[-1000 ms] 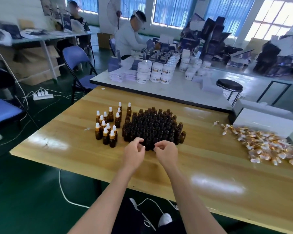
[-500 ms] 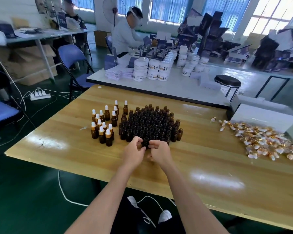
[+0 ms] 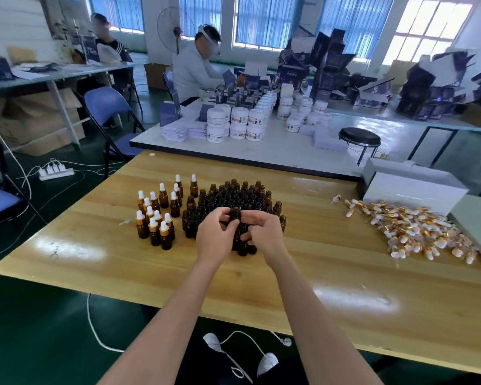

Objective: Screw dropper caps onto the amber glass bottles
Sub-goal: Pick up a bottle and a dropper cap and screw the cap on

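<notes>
left fingers [image 3: 228, 219] and right fingers [image 3: 247, 217] curl in from either side and pinch one amber bottle [image 3: 235, 213] between them, fingertips nearly meeting across it. the bottle is upright, neck open, held just above the near rows of the bottle cluster [image 3: 233, 194]. the lower right fingers curl down in front of those near rows; can't tell if they touch them. left hand [image 3: 215, 236] is at the cluster's near-left edge, right hand [image 3: 265, 234] at its near-right edge. both bare forearms come in from the near side.

the cluster is dark open-necked amber bottles standing packed tight in a roughly round patch on the wooden desk [image 3: 289, 273].
- left of the cluster, just beside it: capped bottles [image 3: 157, 215], upright, white bulbs on gold collars, loosely spaced.
- right of the cluster, well apart: a pile of dropper caps [image 3: 411, 229], white and gold, lying every which way.
- between the cluster and that pile: one stray dropper cap [image 3: 335, 199] on its side.
- beyond the pile, further right of the cluster: white box [image 3: 411, 187].

beyond the cluster is a white table [image 3: 261, 154] carrying stacked white jars [image 3: 239, 123]. a person in a white top [image 3: 195, 73] sits at its far side. beyond and right of the cluster: black stool [image 3: 359, 137]. beyond and left of it: blue chair [image 3: 106, 107], then a power strip [image 3: 56, 172] on the green floor.
</notes>
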